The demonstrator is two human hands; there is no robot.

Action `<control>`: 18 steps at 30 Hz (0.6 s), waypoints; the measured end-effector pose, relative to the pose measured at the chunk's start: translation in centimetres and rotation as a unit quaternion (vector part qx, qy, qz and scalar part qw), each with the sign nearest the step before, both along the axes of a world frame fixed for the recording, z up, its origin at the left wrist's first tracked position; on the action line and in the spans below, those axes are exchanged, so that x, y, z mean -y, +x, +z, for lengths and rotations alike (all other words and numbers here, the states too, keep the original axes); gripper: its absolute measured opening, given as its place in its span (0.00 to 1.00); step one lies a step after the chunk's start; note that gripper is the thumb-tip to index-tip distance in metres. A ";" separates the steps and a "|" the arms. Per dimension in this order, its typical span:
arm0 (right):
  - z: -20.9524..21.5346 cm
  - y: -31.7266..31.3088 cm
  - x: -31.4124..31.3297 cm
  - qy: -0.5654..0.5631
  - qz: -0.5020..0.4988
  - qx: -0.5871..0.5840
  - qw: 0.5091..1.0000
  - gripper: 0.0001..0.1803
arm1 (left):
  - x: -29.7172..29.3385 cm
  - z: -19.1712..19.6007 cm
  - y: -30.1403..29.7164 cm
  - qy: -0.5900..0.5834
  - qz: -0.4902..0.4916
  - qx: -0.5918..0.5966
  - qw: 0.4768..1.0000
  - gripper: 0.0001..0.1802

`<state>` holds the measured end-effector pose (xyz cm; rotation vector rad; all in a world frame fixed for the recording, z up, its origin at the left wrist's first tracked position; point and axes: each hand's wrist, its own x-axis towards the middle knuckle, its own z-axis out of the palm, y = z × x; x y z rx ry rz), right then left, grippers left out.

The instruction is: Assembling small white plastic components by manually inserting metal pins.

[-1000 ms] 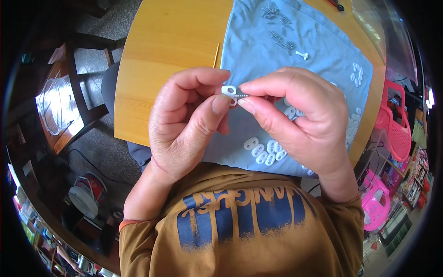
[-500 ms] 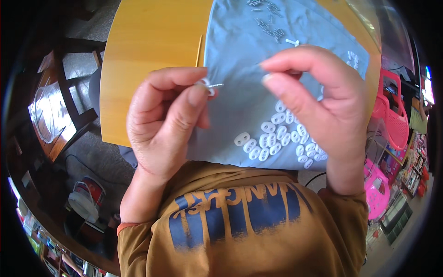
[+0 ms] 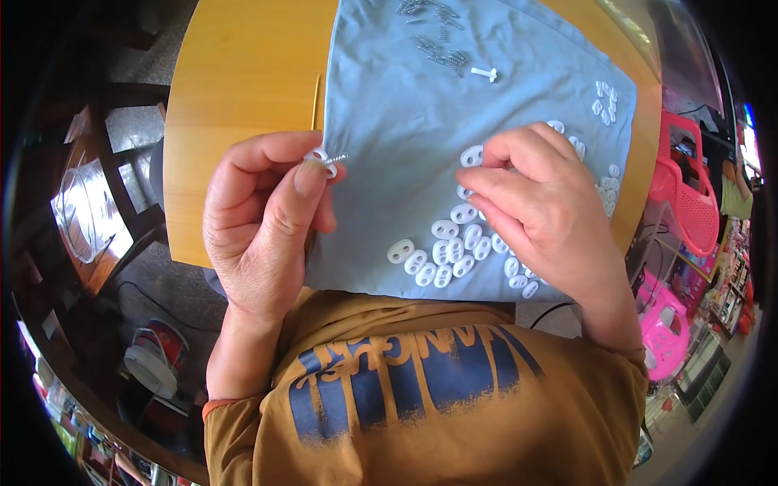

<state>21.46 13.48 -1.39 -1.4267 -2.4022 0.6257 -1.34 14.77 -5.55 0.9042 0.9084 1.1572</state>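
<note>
My left hand (image 3: pixel 263 223) is raised over the near edge of the wooden table (image 3: pixel 235 89), pinching a small white plastic piece with a thin metal spring (image 3: pixel 324 159) sticking out of it between thumb and forefinger. My right hand (image 3: pixel 539 206) is lowered onto the blue-grey cloth (image 3: pixel 405 113), its fingertips on a white oval two-hole piece (image 3: pixel 472 156) at the top of a pile of several such pieces (image 3: pixel 450 247). Whether the fingers have gripped that piece I cannot tell.
Small metal springs (image 3: pixel 442 49) and a white pin (image 3: pixel 485 74) lie at the far end of the cloth. More white pieces (image 3: pixel 604 97) sit at its right edge. Pink plastic chairs (image 3: pixel 689 202) stand to the right, a wooden chair (image 3: pixel 97 202) to the left.
My hands, joined around the white piece a second ago, have come apart. The left hand kept the piece with the spring; the right hand dropped to the pile on the cloth.
</note>
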 end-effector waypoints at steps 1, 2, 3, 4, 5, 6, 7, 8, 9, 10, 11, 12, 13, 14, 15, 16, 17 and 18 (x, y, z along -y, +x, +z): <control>0.0 0.1 0.0 0.006 0.008 0.009 1.000 0.14 | 0.0 0.0 0.0 0.001 -0.001 -0.005 1.000 0.10; 0.0 0.1 0.0 0.013 0.016 0.018 1.000 0.13 | 0.0 0.0 0.0 0.003 -0.001 -0.010 1.000 0.10; -0.1 0.1 -0.1 0.014 0.016 0.018 1.000 0.13 | 0.0 0.0 0.0 0.004 -0.001 -0.011 1.000 0.10; -0.2 0.0 -0.1 0.028 0.014 0.010 0.999 0.11 | 0.0 -0.1 0.0 0.008 -0.001 -0.012 1.000 0.10; -0.3 -0.1 -0.1 0.042 0.012 0.002 0.999 0.09 | 0.0 0.0 0.0 0.012 -0.001 -0.013 1.000 0.10; -0.3 -0.1 0.0 0.043 0.012 0.001 0.999 0.09 | 0.0 0.0 0.0 0.013 -0.001 -0.014 1.000 0.10; -0.4 -0.1 0.1 0.045 0.009 0.002 0.999 0.09 | 0.0 0.1 0.1 0.005 0.001 -0.012 1.000 0.10; -0.4 -0.2 0.2 0.046 0.006 0.004 0.999 0.10 | 0.0 0.2 0.1 -0.003 0.004 -0.009 1.000 0.10; -0.4 -0.2 0.2 0.048 0.006 0.004 0.999 0.10 | 0.0 0.2 0.1 -0.002 0.004 -0.010 1.000 0.10; -0.3 -0.2 0.2 0.051 0.005 0.001 0.999 0.10 | -0.1 0.2 0.1 -0.007 0.003 -0.006 1.000 0.10; -0.2 -0.3 0.3 0.054 0.005 -0.002 0.999 0.10 | -0.1 0.3 0.1 -0.012 0.002 -0.002 1.000 0.10; -0.1 -0.4 0.3 0.056 0.006 -0.001 0.998 0.10 | -0.1 0.3 0.1 -0.010 0.003 -0.002 1.000 0.10; 0.0 -0.7 0.3 0.047 -0.021 -0.054 0.997 0.09 | -0.1 0.4 0.0 -0.016 0.001 0.003 1.000 0.10; 0.2 -0.9 0.3 0.039 -0.048 -0.106 0.992 0.09 | -0.1 0.4 -0.1 -0.022 -0.001 0.008 1.000 0.10; 0.4 -1.3 0.4 0.041 -0.047 -0.107 0.992 0.09 | -0.1 0.6 -0.1 -0.020 0.001 0.008 1.000 0.10; 0.8 -1.6 0.5 -0.033 -0.082 -0.196 0.977 0.11 | -0.1 0.8 -0.2 -0.028 -0.008 0.010 1.000 0.10; 1.0 -1.9 0.6 -0.107 -0.116 -0.282 0.946 0.13 | -0.2 1.1 -0.2 -0.036 -0.016 0.013 0.999 0.11; 1.0 -2.0 0.6 -0.142 -0.122 -0.317 0.930 0.14 | -0.1 1.5 0.1 -0.026 -0.015 0.002 1.000 0.10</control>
